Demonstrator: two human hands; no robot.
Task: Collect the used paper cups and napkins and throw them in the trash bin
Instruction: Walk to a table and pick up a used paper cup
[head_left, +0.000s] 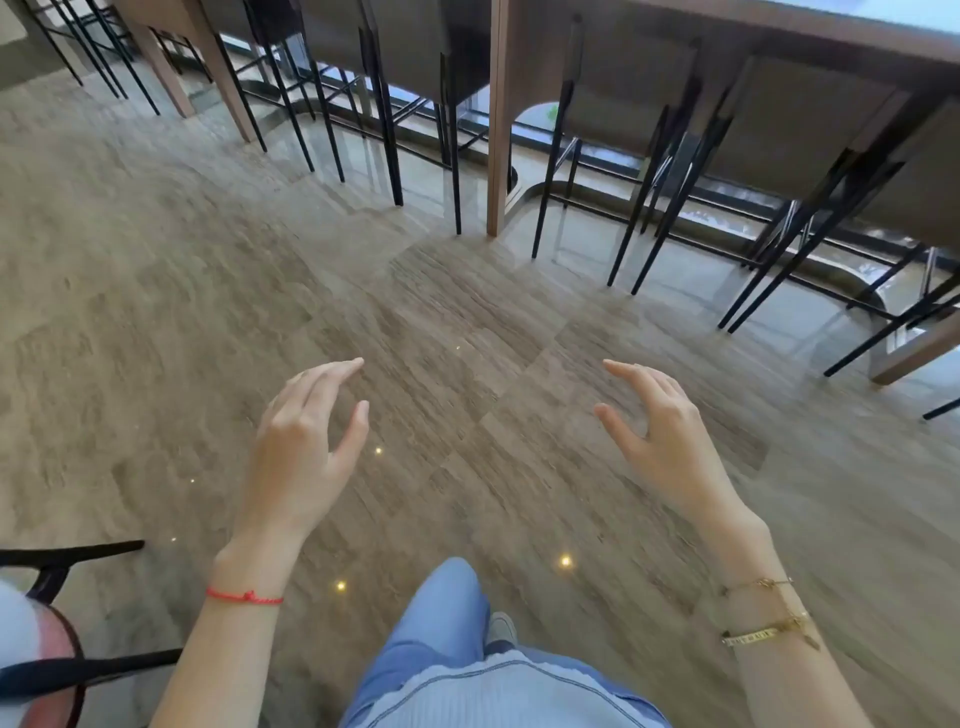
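Observation:
My left hand (306, 441) floats over the brown floor at centre left, fingers apart and curved, holding nothing; a red string circles its wrist. My right hand (660, 436) mirrors it at centre right, also empty with spread fingers, and gold bracelets sit on that wrist. No paper cup, napkin or trash bin shows anywhere in the head view.
A high wooden counter (779, 47) runs along the top right, with several black-legged bar stools (452, 130) under it and a wooden panel leg (498, 156) between them. A dark chair frame (62, 561) is at the bottom left. My blue-trousered leg (441, 623) steps forward below.

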